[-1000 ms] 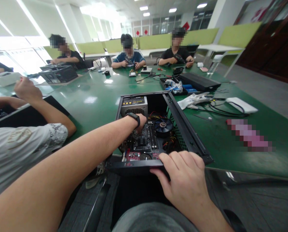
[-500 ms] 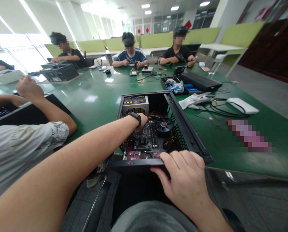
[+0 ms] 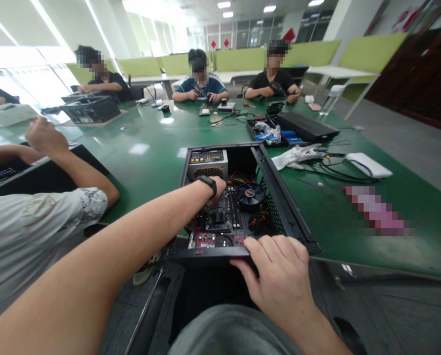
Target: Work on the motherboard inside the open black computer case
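Note:
An open computer case point(image 3: 285, 207) lies on its side at the near edge of the green table, partly over it. Inside are a motherboard point(image 3: 220, 217), a fan point(image 3: 250, 194) with dark blades, and a power supply point(image 3: 208, 160) at the far left. My left hand point(image 3: 219, 187), with a black band on its wrist, reaches in over the motherboard just in front of the power supply. Its fingers point down, drawn together; their tips and anything between them are hidden. My right hand point(image 3: 279, 268) grips the near rim of the case, thumb below and fingers over the top.
White gloves point(image 3: 296, 157), black cables and a white box point(image 3: 369, 165) lie to the right, near a blurred pink packet point(image 3: 378, 211). Behind them sits an open toolbox point(image 3: 305, 127). At left, a co-worker's arm point(image 3: 78, 165) rests beside another case. Other people work across the table.
The view has shifted slightly, and the near rim of the case with my right hand appears a little lower and further left. Both hands keep their places on and in the case.

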{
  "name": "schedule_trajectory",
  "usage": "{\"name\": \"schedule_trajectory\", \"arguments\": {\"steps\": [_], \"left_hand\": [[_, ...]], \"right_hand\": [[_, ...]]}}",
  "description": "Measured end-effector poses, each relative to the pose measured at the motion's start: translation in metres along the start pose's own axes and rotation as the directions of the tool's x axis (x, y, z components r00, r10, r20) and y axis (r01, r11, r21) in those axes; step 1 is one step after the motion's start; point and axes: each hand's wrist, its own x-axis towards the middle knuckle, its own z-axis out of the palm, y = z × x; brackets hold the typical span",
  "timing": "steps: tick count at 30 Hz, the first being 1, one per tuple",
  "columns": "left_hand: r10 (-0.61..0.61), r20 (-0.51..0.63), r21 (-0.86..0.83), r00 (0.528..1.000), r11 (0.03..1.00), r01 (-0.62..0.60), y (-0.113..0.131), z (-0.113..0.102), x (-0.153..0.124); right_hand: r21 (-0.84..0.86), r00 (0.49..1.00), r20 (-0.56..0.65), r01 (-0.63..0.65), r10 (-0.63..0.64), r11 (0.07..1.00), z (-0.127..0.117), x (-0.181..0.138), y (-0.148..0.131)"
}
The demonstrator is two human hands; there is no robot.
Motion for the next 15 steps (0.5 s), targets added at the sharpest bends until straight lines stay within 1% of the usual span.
{"name": "schedule_trajectory", "arguments": {"steps": [8,15], "left_hand": [[-0.002,0.012,-0.011,1.0,1.0,0.002,0.0018,-0.0033,-0.0037],[0.008,0.012,-0.018,1.0,1.0,-0.008,-0.0012,0.0004,0.0012]], "right_hand": [[-0.009,1.0,0.002,0.005,-0.005,1.0,-0.0016,0.0007,-0.0008],[-0.021,1.0,0.019,0.003,-0.002,1.0,-0.0007,-0.0004,-0.0004]]}}
